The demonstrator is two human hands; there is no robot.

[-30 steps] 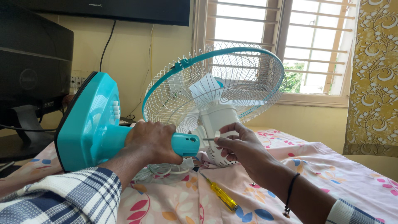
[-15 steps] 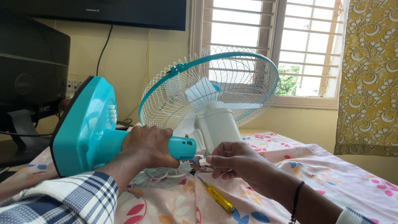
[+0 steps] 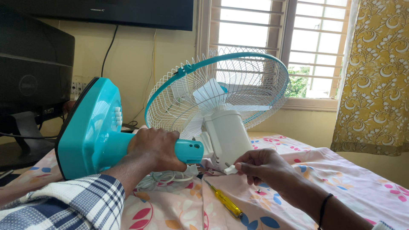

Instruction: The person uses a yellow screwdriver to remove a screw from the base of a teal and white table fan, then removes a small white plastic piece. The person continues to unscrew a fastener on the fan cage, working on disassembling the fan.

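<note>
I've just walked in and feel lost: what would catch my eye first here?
A teal table fan lies tipped on the floral bedsheet, its white wire cage facing the window. The left hand grips its teal stem; the right hand pinches a small white part above a yellow screwdriver.

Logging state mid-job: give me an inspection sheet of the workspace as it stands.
Surface: floral pink bedsheet.
Job's things: teal-and-white table fan lying down, teal round base tipped up; small white plastic part.
Clutter: yellow-handled screwdriver on sheet.
Hands: left hand grips teal neck; right hand pinches white part.
Cables: white cord coiled under neck.
Surroundings: window, yellow curtain, black monitor.
</note>
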